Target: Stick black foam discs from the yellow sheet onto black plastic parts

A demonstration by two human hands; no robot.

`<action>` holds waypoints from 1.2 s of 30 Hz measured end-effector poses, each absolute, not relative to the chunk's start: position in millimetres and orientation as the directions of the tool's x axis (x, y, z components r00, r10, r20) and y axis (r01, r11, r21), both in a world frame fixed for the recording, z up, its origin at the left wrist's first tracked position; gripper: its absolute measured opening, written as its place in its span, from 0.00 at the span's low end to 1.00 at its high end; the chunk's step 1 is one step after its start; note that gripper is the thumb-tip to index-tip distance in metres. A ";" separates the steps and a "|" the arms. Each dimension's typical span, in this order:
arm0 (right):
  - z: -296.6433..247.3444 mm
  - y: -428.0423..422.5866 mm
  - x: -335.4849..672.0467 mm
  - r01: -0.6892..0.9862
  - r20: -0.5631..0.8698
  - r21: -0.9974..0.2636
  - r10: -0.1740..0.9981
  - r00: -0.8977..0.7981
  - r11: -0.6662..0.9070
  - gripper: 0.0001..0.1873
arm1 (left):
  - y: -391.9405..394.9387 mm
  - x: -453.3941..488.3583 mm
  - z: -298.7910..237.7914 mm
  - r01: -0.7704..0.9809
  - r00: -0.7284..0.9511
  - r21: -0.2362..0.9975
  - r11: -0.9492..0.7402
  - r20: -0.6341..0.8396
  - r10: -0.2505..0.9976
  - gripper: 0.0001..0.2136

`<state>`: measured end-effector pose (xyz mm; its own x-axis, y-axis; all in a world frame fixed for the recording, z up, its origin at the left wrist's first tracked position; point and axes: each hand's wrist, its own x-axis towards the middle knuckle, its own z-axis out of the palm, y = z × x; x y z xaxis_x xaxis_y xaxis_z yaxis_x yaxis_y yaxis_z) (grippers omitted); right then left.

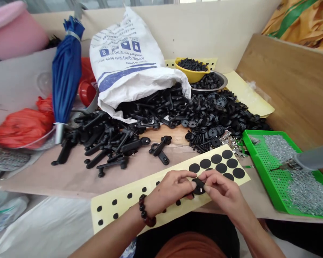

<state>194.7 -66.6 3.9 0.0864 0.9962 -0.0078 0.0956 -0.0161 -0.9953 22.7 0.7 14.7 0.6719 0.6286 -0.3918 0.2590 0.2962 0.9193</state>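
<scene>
A black round plastic part (198, 187) with a small shiny metal bit on it is pinched between my two hands. My left hand (173, 188), with a beaded bracelet at the wrist, grips it from the left with thumb and forefinger. On the other side, the fingertips of my right hand (222, 186) close on the part's right edge. How far the part extends beneath my left fingers is hidden. Below both hands lies a pale yellow backing sheet (129, 209) carrying black round stickers, large at the right end and small toward the left.
Black crank handles (110, 139) spill from a white woven sack (129, 46). Black discs (220, 107) and springs are heaped beyond my hands. At right, a powered screwdriver (312, 159) hangs over a green tray (269, 190) of small metal pieces. A blue umbrella (66, 75) leans left.
</scene>
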 end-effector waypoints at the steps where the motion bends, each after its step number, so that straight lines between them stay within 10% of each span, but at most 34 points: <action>1: 3.6 -67.9 194.1 0.110 0.010 -0.994 0.997 0.077 0.002 0.06 | 0.5 22.8 15.6 0.255 0.679 0.918 0.303 -0.393 0.620 0.17; 9: 13.3 -73.2 189.4 0.187 0.082 -0.980 0.991 0.102 0.062 0.07 | -9.5 29.0 24.7 0.204 0.597 0.959 0.199 -0.283 0.751 0.12; 17: 15.8 -75.1 191.4 -0.125 -0.162 -0.980 0.986 0.037 -0.156 0.09 | -19.8 23.4 30.5 0.197 0.450 0.980 0.041 -0.128 0.884 0.08; 27: 16.5 -74.9 181.2 -0.418 -0.212 -0.888 0.977 -0.004 -0.194 0.09 | -29.3 12.3 23.6 -0.009 0.406 0.968 0.251 -0.226 0.886 0.13; 36: 12.5 -78.4 161.5 0.355 0.195 -0.906 0.971 -0.136 0.231 0.24 | -35.0 7.5 32.6 -0.256 0.478 0.844 0.471 -0.313 0.821 0.13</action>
